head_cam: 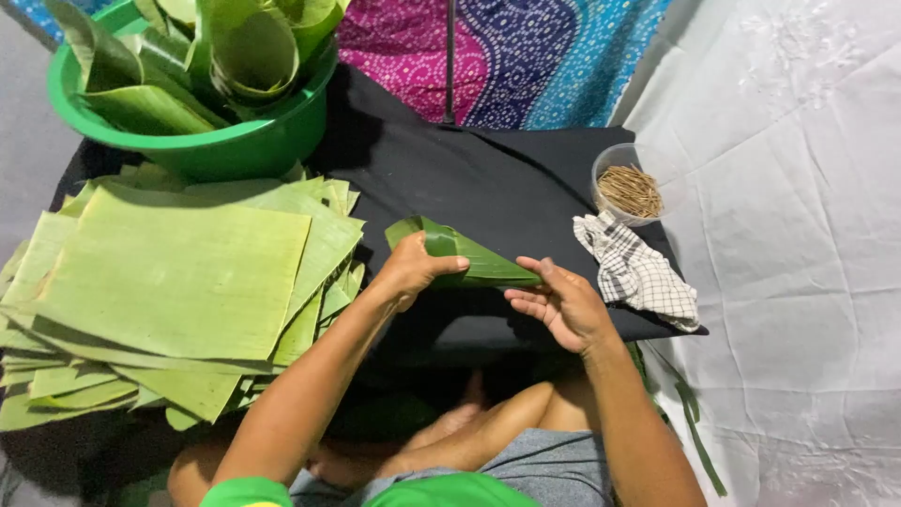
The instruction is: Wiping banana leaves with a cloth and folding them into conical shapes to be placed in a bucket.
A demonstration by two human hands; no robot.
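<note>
Nearest to us, our crossed legs show below both forearms. Our left hand (413, 270) wraps its fingers over the wide end of a rolled banana leaf (469, 258), and our right hand (561, 305) pinches the narrow end between thumb and fingers, so both hands grip the same leaf. The leaf lies between the two sets of fingers, just above a black cloth (488, 178) spread in front of us. It already tapers like a cone, though we cannot tell whether its seam is pinned.

Left of the left fingers sits a thick stack of flat cut leaves (169, 272), not yet rolled. Just right of the right fingers lies a checked cloth (638, 272), and beyond it a clear cup of thin wooden sticks (631, 188). Farther off, past the left fingers, a green basin (206, 145) holds many leaves already rolled. A good batch looks finished, with plenty of flat leaves left.
</note>
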